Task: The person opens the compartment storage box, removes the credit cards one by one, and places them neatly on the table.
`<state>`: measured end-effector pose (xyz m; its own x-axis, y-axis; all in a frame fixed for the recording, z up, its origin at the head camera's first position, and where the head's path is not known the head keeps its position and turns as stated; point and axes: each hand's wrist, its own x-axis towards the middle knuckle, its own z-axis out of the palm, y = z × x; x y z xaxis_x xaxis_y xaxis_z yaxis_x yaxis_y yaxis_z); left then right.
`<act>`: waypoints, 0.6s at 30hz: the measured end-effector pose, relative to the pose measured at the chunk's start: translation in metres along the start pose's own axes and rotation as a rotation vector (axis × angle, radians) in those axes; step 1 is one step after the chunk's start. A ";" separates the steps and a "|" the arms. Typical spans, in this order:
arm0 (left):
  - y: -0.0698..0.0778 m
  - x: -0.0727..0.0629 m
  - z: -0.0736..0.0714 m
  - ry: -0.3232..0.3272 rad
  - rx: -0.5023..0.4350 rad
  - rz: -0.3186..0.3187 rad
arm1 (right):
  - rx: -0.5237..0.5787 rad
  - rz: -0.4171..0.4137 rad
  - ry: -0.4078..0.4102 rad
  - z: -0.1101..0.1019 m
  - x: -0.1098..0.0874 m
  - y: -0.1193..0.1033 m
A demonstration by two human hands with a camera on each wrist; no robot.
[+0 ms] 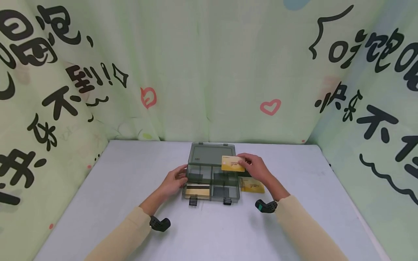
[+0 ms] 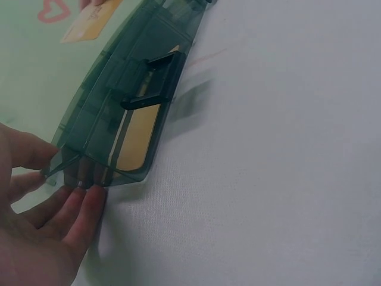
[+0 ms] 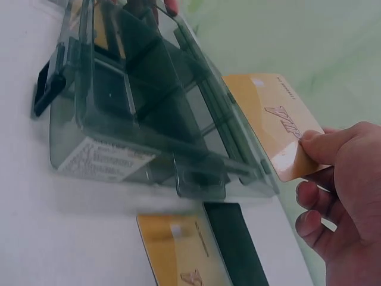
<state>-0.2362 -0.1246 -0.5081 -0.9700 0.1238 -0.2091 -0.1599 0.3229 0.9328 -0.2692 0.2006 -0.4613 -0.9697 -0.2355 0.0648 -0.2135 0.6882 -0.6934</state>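
Observation:
A translucent dark green compartment box (image 1: 211,181) lies on the table with its lid (image 1: 212,155) raised at the back. My left hand (image 1: 174,180) touches the box's left end; in the left wrist view its straight fingers (image 2: 89,217) meet the end wall. Between thumb and fingers my right hand (image 1: 256,166) pinches a yellow plastic card (image 1: 231,163), held above the box's back right part. In the front left compartment lies a card with a dark stripe (image 1: 197,191). Another yellow card (image 1: 253,185) lies right of the box, beside a dark card (image 3: 237,244).
Two black latches, one the left latch (image 1: 193,200), hang at the box's front. A printed label (image 3: 104,159) shows on its right end. The white table (image 1: 209,232) ends at a pale green curtain (image 1: 209,72) with black characters, which also closes off both sides.

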 end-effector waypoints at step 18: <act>0.000 0.001 0.000 0.015 0.000 -0.016 | -0.044 0.146 0.006 -0.022 -0.017 0.033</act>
<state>-0.2371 -0.1240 -0.5080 -0.9700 0.1043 -0.2197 -0.1756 0.3245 0.9294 -0.2626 0.2429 -0.4694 -0.9915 -0.1269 -0.0303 -0.0750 0.7441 -0.6639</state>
